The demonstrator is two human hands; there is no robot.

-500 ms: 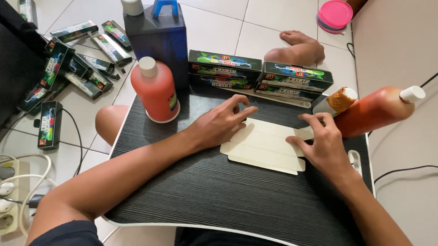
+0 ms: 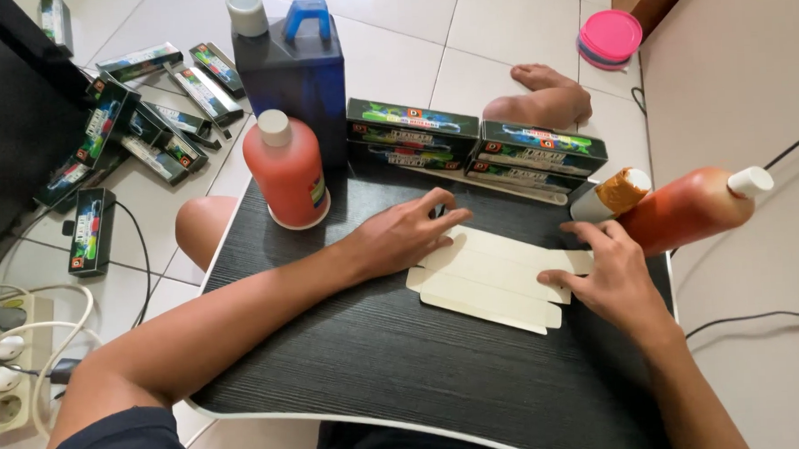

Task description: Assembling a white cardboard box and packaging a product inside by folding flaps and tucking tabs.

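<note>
- My left hand [image 2: 409,233] lay flat, fingers spread, pressing the upper left corner of the flattened cream carton blank [image 2: 492,279]; it held the blank down and gripped nothing.
- My right hand [image 2: 604,274] rested on the blank's right edge, fingers loosely curled over it. I could not tell whether the fingertips pinched a flap or only pushed on it.
- The blank sat on the black lap table [image 2: 406,368], just right of its middle, printed side down.
- At twelve o'clock from the blank stood a row of dark printed boxes [image 2: 477,145]. At ten o'clock was the red bottle [image 2: 288,171], with the dark blue jug [image 2: 298,72] behind it.
- At two o'clock an orange-brown bottle [image 2: 691,207] lay tilted, just beside my right hand.
- I judged the step to be opening the flat blank into a box. That called for lifting one long panel while the other hand kept the base pinned.
</note>
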